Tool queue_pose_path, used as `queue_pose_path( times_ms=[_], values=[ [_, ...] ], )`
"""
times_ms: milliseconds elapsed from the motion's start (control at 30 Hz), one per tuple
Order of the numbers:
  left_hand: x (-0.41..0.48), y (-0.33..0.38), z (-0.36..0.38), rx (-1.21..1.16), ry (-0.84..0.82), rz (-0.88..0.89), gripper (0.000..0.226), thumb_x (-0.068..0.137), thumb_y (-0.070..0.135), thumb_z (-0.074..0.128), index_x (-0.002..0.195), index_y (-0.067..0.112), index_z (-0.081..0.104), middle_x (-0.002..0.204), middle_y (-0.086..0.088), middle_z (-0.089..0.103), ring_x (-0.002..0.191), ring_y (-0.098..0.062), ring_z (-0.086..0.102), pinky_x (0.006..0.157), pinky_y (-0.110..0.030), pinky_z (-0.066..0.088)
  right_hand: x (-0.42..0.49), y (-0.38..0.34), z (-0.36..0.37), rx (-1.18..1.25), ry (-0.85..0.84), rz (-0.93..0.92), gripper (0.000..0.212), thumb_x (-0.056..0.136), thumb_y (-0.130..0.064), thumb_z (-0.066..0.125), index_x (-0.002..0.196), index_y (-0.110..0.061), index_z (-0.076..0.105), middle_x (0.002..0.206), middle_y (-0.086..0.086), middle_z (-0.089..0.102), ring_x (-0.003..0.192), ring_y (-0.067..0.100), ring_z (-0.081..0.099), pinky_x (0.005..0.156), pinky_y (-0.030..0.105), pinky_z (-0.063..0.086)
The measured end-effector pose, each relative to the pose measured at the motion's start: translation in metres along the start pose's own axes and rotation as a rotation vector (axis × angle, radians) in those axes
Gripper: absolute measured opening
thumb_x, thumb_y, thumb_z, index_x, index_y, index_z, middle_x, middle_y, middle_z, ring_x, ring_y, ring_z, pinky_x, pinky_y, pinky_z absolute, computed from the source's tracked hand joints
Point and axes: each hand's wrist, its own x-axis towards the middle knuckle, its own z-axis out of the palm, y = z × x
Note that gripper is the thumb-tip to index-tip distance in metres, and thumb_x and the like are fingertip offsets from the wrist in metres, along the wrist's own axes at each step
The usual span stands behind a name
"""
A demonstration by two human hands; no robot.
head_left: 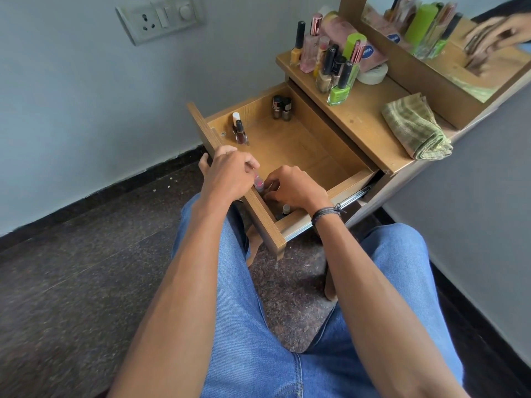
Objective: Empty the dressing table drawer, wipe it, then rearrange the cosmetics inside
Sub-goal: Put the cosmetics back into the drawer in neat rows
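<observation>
With a few bottles already standing in the open light-brown wooden drawer [290, 139], rearranging seems underway: the left hand [230, 175] pinches a small pink-capped bottle [258, 183] at its front wall, the right hand [296, 188] curls beside it, grip unclear, and upright placement comes next.

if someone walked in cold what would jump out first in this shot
Both hands meet at the near corner of the open wooden drawer: the left hand pinches a small pink-marked bottle and the right hand reaches in beside it. Next, the crowd of bottles on the tabletop, with the bright green nail polish nearest its front edge, and a folded green cloth further right.
</observation>
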Motion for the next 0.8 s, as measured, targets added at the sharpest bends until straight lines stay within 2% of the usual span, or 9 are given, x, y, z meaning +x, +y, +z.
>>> queue_pose_path(
  times_ms=[200, 333, 533, 700, 800],
  values=[
    [-0.0032, 0.0042, -0.0035, -0.001, 0.027, -0.003, 0.024, 0.096, 0.012, 0.062, 0.111, 0.027, 0.073, 0.102, 0.011, 0.061, 0.142, -0.009, 0.030, 0.121, -0.055, 0.008, -0.0009, 0.0005, 0.0011, -0.007, 0.024, 0.008, 0.021, 0.091, -0.027, 0.075, 0.112, -0.025, 0.074, 0.100, -0.002, 0.073, 0.084, 0.016, 0.068, 0.069, 0.026, 0.054],
    [-0.0031, 0.0046, -0.0032, 0.011, 0.017, 0.001, 0.023, 0.097, 0.016, 0.062, 0.111, 0.030, 0.073, 0.101, 0.014, 0.053, 0.144, -0.010, 0.029, 0.120, -0.054, 0.008, -0.0018, 0.0007, 0.0004, -0.014, 0.032, 0.003, 0.021, 0.091, -0.026, 0.075, 0.111, -0.025, 0.074, 0.100, -0.002, 0.073, 0.085, 0.016, 0.069, 0.075, 0.030, 0.058],
    [-0.0048, 0.0051, -0.0029, 0.031, -0.007, 0.009, 0.024, 0.098, 0.017, 0.061, 0.111, 0.031, 0.075, 0.116, 0.002, 0.061, 0.146, -0.011, 0.026, 0.120, -0.055, 0.009, -0.0023, -0.0004, 0.0002, -0.017, 0.014, 0.003, 0.019, 0.091, -0.031, 0.074, 0.110, -0.029, 0.074, 0.100, -0.003, 0.073, 0.087, 0.017, 0.070, 0.076, 0.034, 0.060],
    [0.0001, -0.0005, 0.0028, 0.044, -0.011, 0.006, 0.020, 0.098, 0.022, 0.062, 0.107, 0.034, 0.075, 0.108, 0.004, 0.069, 0.144, -0.009, 0.026, 0.119, -0.056, 0.009, -0.0020, 0.0011, -0.0003, -0.018, 0.013, -0.005, 0.027, 0.093, -0.035, 0.073, 0.120, -0.028, 0.073, 0.107, -0.004, 0.073, 0.085, 0.013, 0.062, 0.072, 0.028, 0.048],
    [-0.0008, 0.0005, 0.0017, 0.042, -0.011, 0.012, 0.020, 0.098, 0.021, 0.061, 0.108, 0.033, 0.074, 0.101, 0.008, 0.064, 0.144, -0.010, 0.026, 0.119, -0.056, 0.009, -0.0012, 0.0013, 0.0002, -0.008, 0.006, -0.002, 0.029, 0.094, -0.036, 0.072, 0.122, -0.029, 0.072, 0.110, -0.004, 0.073, 0.084, 0.012, 0.061, 0.071, 0.027, 0.045]
  ],
)
